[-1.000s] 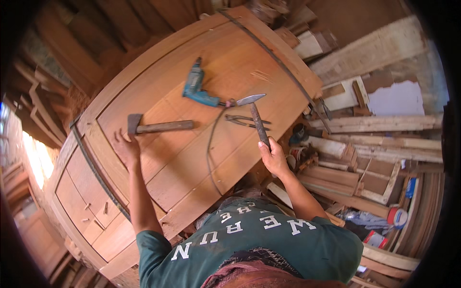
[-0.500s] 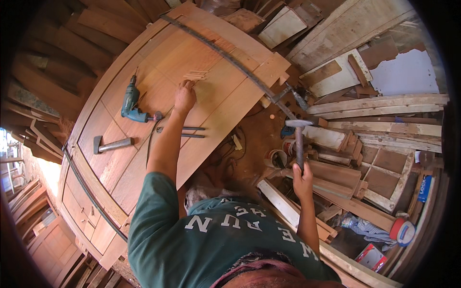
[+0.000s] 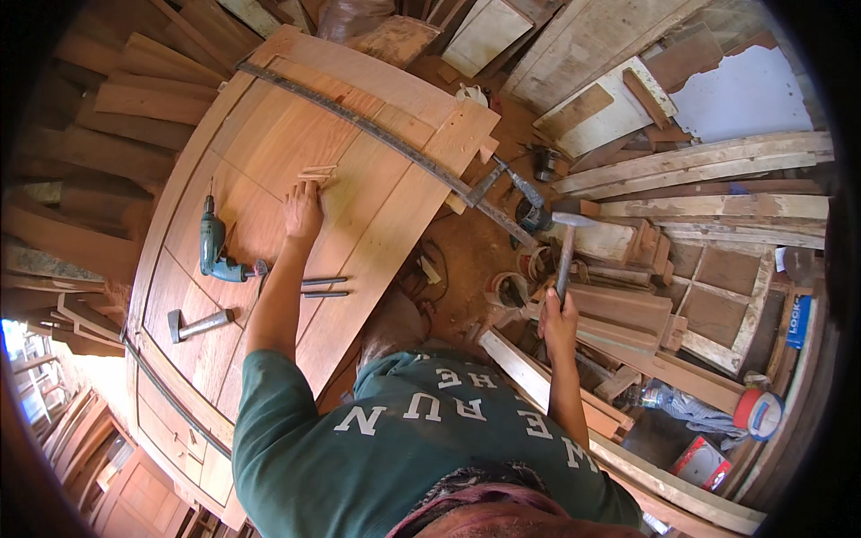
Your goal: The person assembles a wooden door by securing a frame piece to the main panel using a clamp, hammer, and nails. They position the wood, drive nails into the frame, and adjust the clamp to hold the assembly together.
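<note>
Head view: left hand (image 3: 304,213) at wooden pegs (image 3: 318,170) toward the far edge of the panel (image 3: 377,215), grip unclear; right hand (image 3: 560,323), fingers clasping a hammer (image 3: 566,255) beyond the right edge. Pegs seem light, stiff, snappable, best pinched mid-length; the hammer, top-heavy, held low.

The panel (image 3: 368,233) is made of wood, its face smooth and lit with a soft satin sheen, and matt wood is seen in the pegs (image 3: 317,170). The drill (image 3: 212,240) is cased in plastic with a slight gloss. Metal is shown by the hammer (image 3: 567,251) at its head, by the dark pliers (image 3: 327,281) and by the clamp (image 3: 395,141), whose bar is dulled and rough. The shirt (image 3: 421,471) is of soft, matt cloth.
</note>
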{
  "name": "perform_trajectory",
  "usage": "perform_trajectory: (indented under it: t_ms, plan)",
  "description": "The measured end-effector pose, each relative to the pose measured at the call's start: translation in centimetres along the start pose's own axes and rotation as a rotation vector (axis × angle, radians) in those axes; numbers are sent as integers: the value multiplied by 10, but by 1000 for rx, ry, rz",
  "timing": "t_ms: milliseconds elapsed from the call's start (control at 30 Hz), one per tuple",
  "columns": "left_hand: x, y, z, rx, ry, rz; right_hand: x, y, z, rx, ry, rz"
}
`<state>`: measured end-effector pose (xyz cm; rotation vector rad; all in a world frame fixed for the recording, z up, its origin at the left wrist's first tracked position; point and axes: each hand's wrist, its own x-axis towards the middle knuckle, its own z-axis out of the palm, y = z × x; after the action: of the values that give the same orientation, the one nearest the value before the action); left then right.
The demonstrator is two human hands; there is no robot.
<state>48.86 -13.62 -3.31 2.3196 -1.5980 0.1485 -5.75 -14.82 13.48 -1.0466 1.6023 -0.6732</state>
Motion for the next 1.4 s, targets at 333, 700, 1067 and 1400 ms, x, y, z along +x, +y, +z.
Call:
perform_trajectory:
  t_ms: [333,700,1067,1400]
  plan:
    - [43,130,-20,-1564,-42,-612,54,-67,73,70,-243,-56]
    - [141,245,63,-1499,46,-546,159,-102,33,-68,-288,-68]
    - [190,287,82,-1030,30,-501,264,-130,-18,-79,-355,-99]
    - [182,287,90,-863,95,-311,306,-152,20,-486,-376,-592]
